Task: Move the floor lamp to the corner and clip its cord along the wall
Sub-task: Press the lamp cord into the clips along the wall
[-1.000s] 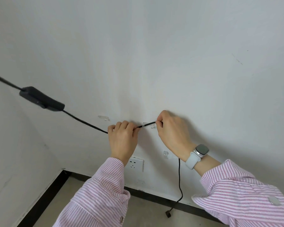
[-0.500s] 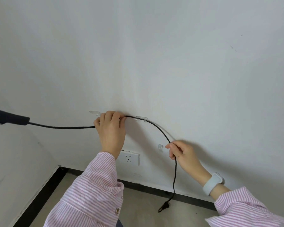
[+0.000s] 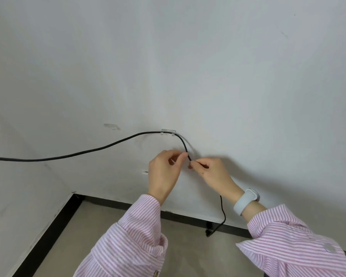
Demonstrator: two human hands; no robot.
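Black cord (image 3: 116,144) seated in clear wall clip (image 3: 168,131), curving down between both hands; left hand (image 3: 164,172) and right hand (image 3: 210,172) each pinching cord. Second clip (image 3: 111,126) empty.

No readable text, label, brand, number or sign shows on anything here.

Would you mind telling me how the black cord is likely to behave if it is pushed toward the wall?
The black cord is probably floppy: it sags between the clear clip and the left edge. It likely bends easily, curving sharply below the clip toward both hands, left hand and right hand. Its loose end trails to the floor, so it may slide back unless held.
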